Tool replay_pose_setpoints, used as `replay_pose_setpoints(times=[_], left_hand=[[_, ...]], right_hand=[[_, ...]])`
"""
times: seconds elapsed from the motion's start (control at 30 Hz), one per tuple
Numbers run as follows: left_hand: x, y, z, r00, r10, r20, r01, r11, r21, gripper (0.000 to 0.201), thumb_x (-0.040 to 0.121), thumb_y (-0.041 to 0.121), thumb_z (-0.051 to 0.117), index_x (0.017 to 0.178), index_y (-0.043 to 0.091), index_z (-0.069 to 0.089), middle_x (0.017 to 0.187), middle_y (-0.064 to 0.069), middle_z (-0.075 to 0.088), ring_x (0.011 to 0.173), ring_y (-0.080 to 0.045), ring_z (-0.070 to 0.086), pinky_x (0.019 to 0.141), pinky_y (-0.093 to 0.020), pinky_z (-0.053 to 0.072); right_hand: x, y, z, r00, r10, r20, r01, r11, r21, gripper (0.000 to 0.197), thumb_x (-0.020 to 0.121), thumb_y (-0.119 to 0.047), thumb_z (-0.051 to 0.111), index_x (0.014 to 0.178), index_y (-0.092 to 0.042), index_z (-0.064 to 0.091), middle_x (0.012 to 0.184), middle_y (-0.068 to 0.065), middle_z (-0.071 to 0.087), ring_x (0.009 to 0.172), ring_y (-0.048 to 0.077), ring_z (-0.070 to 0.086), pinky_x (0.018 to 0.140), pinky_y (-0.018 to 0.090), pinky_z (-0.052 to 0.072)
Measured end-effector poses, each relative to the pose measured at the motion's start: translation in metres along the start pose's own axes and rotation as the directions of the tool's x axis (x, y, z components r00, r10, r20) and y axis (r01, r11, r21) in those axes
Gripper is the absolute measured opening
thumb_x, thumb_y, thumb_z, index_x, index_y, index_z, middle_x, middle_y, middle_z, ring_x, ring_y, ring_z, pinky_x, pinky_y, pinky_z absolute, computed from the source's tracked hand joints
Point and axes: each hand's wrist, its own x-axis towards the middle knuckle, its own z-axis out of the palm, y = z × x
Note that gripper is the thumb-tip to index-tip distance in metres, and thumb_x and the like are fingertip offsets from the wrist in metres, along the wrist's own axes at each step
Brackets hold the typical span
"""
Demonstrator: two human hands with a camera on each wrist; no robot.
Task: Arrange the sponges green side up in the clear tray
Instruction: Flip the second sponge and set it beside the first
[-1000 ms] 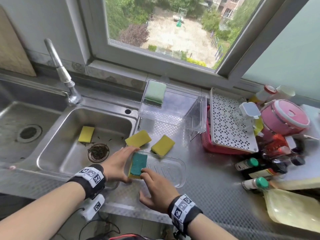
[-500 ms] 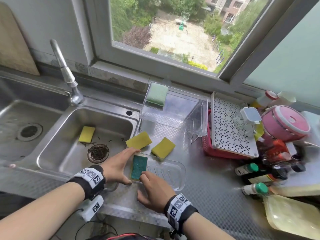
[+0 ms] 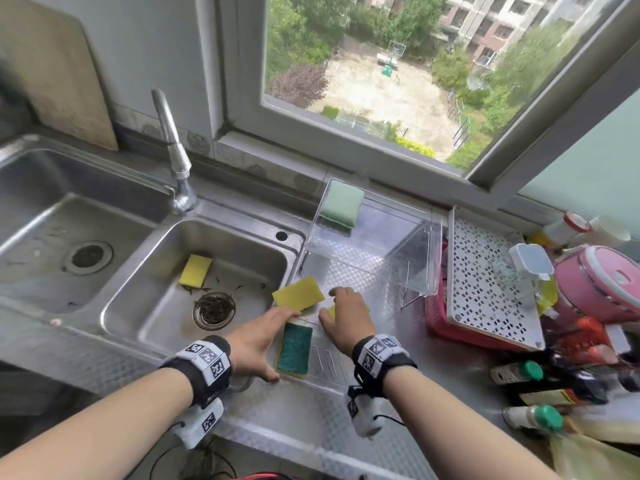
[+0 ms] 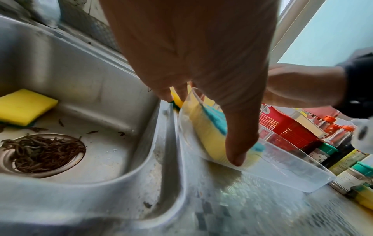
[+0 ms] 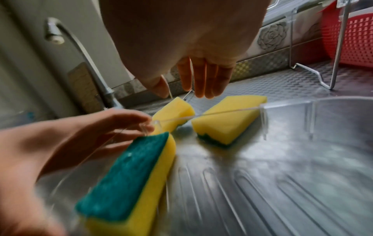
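The clear tray (image 3: 329, 370) (image 5: 262, 183) lies on the steel counter with one sponge (image 3: 294, 348) (image 5: 125, 172) at its left end, green side up. My left hand (image 3: 273, 341) (image 4: 204, 127) presses against the tray's left wall, thumb at the near corner, fingers at the far corner. My right hand (image 3: 332, 306) (image 5: 182, 93) hovers with straight fingers just past the far rim, above two yellow-side-up sponges (image 5: 228, 118) (image 5: 173, 111); it touches neither. In the head view it hides most of the right one. Another yellow-up sponge (image 3: 195, 270) (image 4: 24, 107) lies in the sink.
The sink basin (image 3: 242, 244) holds a strainer full of tea leaves (image 3: 213, 308). A clear box (image 3: 381, 244) with a pale green sponge (image 3: 341, 206) stands behind. A red basket with white perforated lid (image 3: 485, 278), a pink pot (image 3: 602, 282) and bottles (image 3: 519, 372) crowd the right.
My right hand has let go of the green-up sponge in the tray and moved forward over the far rim to the yellow sponges. The left hand stays at the tray's left end.
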Motion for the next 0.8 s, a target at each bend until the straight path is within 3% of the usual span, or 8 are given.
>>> replay_pose_setpoints(times=[0.2,0.37,0.47,0.63,0.77,0.8], left_hand=[[0.0,-0.002,0.001,1.0,-0.011,0.021,0.011,1.0,0.025,0.127,0.052,0.039,0.097,0.153,0.026,0.021,0.154,-0.001,0.035,0.139,-0.018,0.04,0.117,-0.036,0.036],[0.002,-0.001,0.0,1.0,-0.02,0.017,0.019,0.998,0.065,0.128,0.054,0.036,0.099,0.154,0.021,0.021,0.155,-0.005,0.034,0.141,-0.02,0.034,0.12,-0.034,0.029],[0.002,0.0,-0.001,1.0,-0.01,0.005,0.009,0.996,0.083,0.127,0.055,0.036,0.098,0.154,0.019,0.021,0.155,-0.005,0.035,0.141,-0.021,0.033,0.121,-0.035,0.026],[0.002,-0.008,0.003,1.0,0.001,0.013,-0.003,0.987,0.158,0.129,0.056,0.049,0.094,0.156,0.025,0.016,0.166,-0.007,0.024,0.156,-0.018,0.009,0.127,-0.043,0.0],[0.002,-0.009,0.002,1.0,0.004,0.013,-0.006,0.986,0.167,0.128,0.055,0.053,0.092,0.155,0.028,0.017,0.166,-0.005,0.022,0.156,-0.018,0.007,0.127,-0.045,-0.002],[0.002,-0.009,0.003,1.0,0.003,0.012,-0.005,0.986,0.167,0.128,0.054,0.052,0.092,0.155,0.028,0.017,0.166,-0.005,0.023,0.156,-0.017,0.008,0.127,-0.046,-0.001]], right_hand=[[0.044,-0.007,0.005,0.962,0.214,0.167,-0.24,0.959,0.15,0.069,0.084,-0.029,0.061,0.148,-0.018,0.037,0.138,0.014,0.055,0.129,0.033,0.051,0.108,0.042,0.045],[0.057,-0.015,0.018,0.947,0.204,0.25,-0.253,0.95,0.182,0.07,0.085,-0.026,0.06,0.15,-0.019,0.034,0.139,0.015,0.056,0.124,0.033,0.056,0.105,0.042,0.048],[0.057,-0.014,0.023,0.95,0.242,0.198,-0.291,0.916,0.276,0.057,0.088,-0.019,0.06,0.142,-0.015,0.044,0.132,0.013,0.061,0.116,0.031,0.062,0.098,0.035,0.052],[0.052,-0.01,0.024,0.945,0.316,0.086,-0.323,0.856,0.404,0.043,0.085,-0.022,0.066,0.127,-0.017,0.057,0.11,0.005,0.071,0.102,0.024,0.067,0.09,0.035,0.055],[0.046,-0.005,0.02,0.954,0.298,0.0,-0.261,0.835,0.485,0.035,0.086,-0.017,0.065,0.121,-0.018,0.062,0.103,0.001,0.072,0.095,0.018,0.067,0.067,0.018,0.046],[0.044,-0.004,0.018,0.954,0.298,-0.021,-0.246,0.825,0.508,0.034,0.086,-0.017,0.065,0.12,-0.018,0.063,0.101,-0.001,0.071,0.094,0.018,0.067,0.065,0.017,0.045]])
